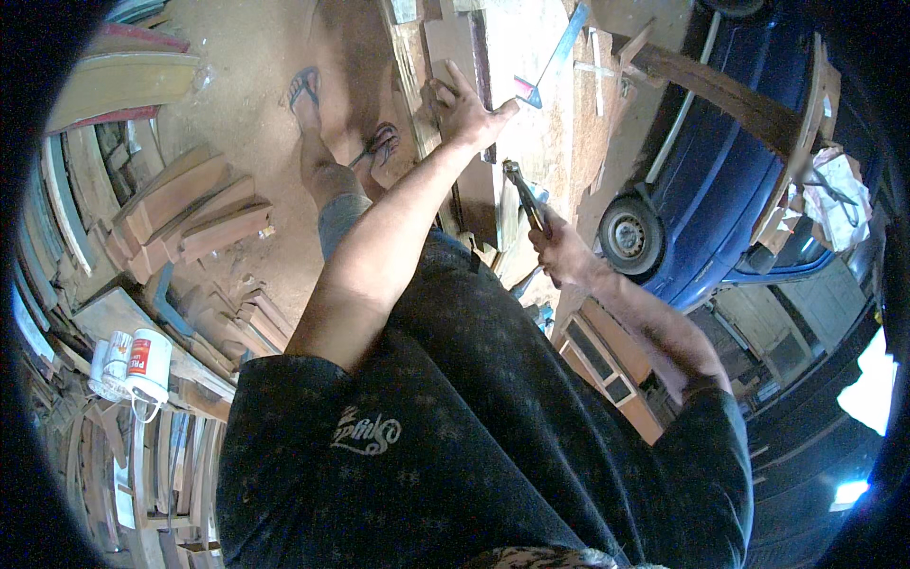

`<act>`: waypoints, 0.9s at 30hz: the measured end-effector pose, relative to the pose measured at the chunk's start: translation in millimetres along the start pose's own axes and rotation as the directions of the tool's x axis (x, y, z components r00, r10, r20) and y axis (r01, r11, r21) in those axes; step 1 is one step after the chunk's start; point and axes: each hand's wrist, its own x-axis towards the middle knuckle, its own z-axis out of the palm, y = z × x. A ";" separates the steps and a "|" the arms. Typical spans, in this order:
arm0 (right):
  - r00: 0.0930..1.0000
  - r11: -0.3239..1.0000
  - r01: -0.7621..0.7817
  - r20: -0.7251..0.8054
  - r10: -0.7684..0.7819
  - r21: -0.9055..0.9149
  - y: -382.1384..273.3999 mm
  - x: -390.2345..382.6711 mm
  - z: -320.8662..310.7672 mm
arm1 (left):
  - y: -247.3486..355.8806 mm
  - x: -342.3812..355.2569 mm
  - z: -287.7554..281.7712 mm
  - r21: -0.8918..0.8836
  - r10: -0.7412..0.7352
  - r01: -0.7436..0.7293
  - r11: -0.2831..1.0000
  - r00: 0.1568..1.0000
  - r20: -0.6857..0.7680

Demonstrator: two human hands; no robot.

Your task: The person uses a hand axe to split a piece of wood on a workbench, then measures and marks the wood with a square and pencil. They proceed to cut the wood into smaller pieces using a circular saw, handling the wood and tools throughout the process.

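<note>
My left hand (464,116) rests on a long brown wooden board (462,52), its thumb and fingers spread apart. Held in my right hand (561,248) is a hammer (526,197), with the fingers wrapped round its handle. The hammer's head is tilted up beside the board's right edge, below my left hand. Just right of my left fingertips, a bluish angled tool with a long thin blade (563,52) lies on the brightly lit worktop (569,123).
Cut wood pieces (190,204) are piled on the floor at left, with a white bucket (149,360) among the stacked timber. A blue car (749,123) stands at right, behind a wooden beam (720,95). A framed wooden panel (602,360) leans below it.
</note>
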 end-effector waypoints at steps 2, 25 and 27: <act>0.978 0.977 0.157 -0.159 -0.134 0.142 44.4 11.4 31.3 | -0.4 -2.0 -2.4 0.045 0.002 -0.004 0.999 1.000 0.031; 0.974 0.980 -0.189 0.116 0.195 -0.058 -63.7 -38.3 -60.3 | 2.4 1.3 -9.0 0.090 0.028 -0.030 0.995 0.999 0.015; 0.989 0.970 -0.122 0.055 0.136 -0.211 -72.1 -40.5 -62.8 | 2.9 -1.9 -14.8 0.102 0.043 -0.046 0.994 0.999 0.032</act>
